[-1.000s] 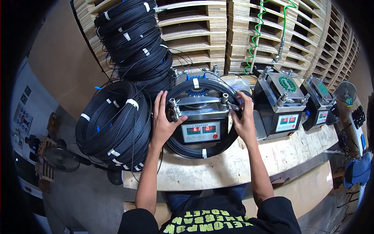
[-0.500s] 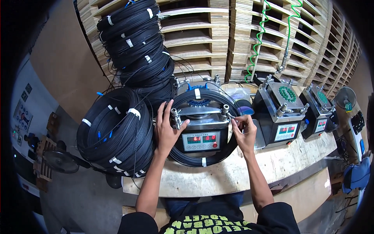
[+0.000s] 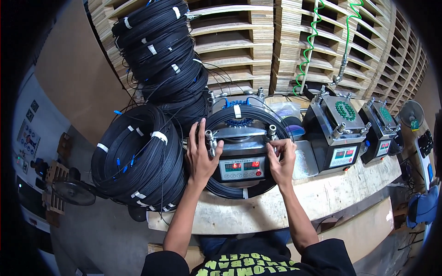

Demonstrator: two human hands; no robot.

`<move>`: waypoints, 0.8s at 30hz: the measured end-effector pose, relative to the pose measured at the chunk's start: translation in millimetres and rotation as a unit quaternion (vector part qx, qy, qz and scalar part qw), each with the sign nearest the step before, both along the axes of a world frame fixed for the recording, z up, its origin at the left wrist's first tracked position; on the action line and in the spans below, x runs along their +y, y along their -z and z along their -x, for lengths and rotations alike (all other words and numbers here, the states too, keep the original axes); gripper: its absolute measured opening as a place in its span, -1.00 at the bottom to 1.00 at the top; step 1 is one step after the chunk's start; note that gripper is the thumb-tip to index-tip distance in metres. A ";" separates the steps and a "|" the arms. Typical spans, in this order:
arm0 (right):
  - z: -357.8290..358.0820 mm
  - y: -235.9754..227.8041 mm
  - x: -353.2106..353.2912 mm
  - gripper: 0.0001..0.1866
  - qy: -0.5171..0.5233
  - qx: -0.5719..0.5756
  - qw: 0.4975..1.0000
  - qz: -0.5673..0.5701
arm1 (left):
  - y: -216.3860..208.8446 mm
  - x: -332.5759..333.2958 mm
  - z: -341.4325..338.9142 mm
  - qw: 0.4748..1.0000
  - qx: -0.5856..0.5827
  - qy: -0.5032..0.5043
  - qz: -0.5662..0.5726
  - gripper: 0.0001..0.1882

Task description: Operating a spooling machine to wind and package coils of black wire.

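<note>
In front of me stands a polishing machine (image 3: 242, 159) with a lit red display, a metal top plate (image 3: 244, 134) and blue connectors (image 3: 239, 123) around its fixture. A black cable coil (image 3: 245, 193) with white ties rings it. My left hand (image 3: 199, 158) is at the front left clamp post (image 3: 210, 136), fingers stretched upward and apart, thumb against the post's lever. At the front right clamp post (image 3: 272, 130), my right hand (image 3: 282, 161) is closed, thumb and fingers pinched on its lever, which they mostly hide.
Large black cable coils (image 3: 138, 156) stand at left, with a taller stack (image 3: 161, 55) behind. Two similar machines (image 3: 341, 133) with green connectors stand at right. A clear tray (image 3: 305, 158) lies between. Wooden pallets (image 3: 230, 46) rise behind; green coiled hoses (image 3: 306, 55) hang there.
My right hand has drawn inward to the left, bringing the clamp lever in toward the machine. The display's right-hand reading has changed. My left hand stays at its post; the view shifts slightly.
</note>
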State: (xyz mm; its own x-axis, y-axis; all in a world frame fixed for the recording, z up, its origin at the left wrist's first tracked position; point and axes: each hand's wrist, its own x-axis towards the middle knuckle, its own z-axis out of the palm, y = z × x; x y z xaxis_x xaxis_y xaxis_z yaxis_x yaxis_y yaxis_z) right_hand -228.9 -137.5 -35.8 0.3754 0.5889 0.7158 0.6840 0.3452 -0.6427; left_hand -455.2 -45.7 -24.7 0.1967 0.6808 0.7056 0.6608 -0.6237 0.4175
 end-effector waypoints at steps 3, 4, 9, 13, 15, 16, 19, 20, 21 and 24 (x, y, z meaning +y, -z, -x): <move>9.8 -4.2 0.8 -0.85 0.028 -0.048 0.998 0.016 | 0.6 -2.6 -1.2 0.999 0.021 -0.018 -0.021 -0.22; 13.1 -7.8 -0.5 -0.84 0.056 -0.129 0.990 0.018 | 0.7 -3.3 -1.3 0.999 0.021 -0.019 -0.022 -0.22; 6.7 -46.8 -3.8 -0.60 0.018 -0.071 0.988 0.139 | 2.5 -3.8 3.1 1.000 0.022 -0.010 -0.014 -0.22; -20.3 -110.0 39.0 -0.68 0.002 -0.070 0.990 0.123 | 1.4 -2.9 2.8 0.999 0.033 -0.016 -0.025 -0.23; -27.4 -135.5 74.6 -0.68 -0.035 -0.162 0.980 0.108 | 2.2 -2.7 2.9 0.999 0.018 -0.012 -0.043 -0.27; -30.1 -140.7 98.7 -0.66 -0.050 -0.224 0.965 0.124 | 2.7 -3.2 4.5 0.999 0.018 -0.014 -0.044 -0.27; -53.1 -119.5 180.9 -0.62 -0.146 -0.335 0.884 0.290 | 2.8 -2.0 2.2 0.999 0.017 -0.007 -0.044 -0.28; -54.4 -114.0 200.0 -0.61 -0.176 -0.374 0.831 0.372 | 5.1 -1.5 2.1 0.999 0.020 -0.006 -0.040 -0.28; -53.3 -108.8 208.7 -0.61 -0.177 -0.373 0.833 0.369 | 5.3 -2.0 3.8 0.999 0.023 -0.007 -0.037 -0.27; -44.3 -107.5 216.3 -0.71 -0.175 -0.403 0.802 0.404 | 6.6 -4.3 5.6 0.999 0.028 -0.014 -0.042 -0.27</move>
